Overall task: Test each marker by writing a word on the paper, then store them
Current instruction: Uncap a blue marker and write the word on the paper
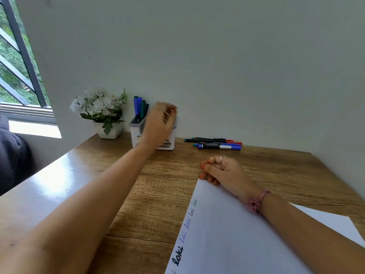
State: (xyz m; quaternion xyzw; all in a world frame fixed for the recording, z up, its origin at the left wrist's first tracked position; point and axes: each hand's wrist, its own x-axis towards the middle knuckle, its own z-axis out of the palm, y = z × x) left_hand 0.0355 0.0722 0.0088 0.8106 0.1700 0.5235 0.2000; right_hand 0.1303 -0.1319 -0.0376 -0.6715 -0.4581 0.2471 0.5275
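Your left hand (160, 123) is up over the white holder (166, 142) at the wall, blurred; fingers look loosely bent, and whether they grip anything you can't tell. Four markers (140, 108) stand in that holder, blue and green caps up. Your right hand (221, 171) rests curled on the paper's (227, 234) top corner, holding nothing. More markers (215, 143) lie on the wooden desk (150, 194), right of the holder. "loki" runs down the sheet's edge.
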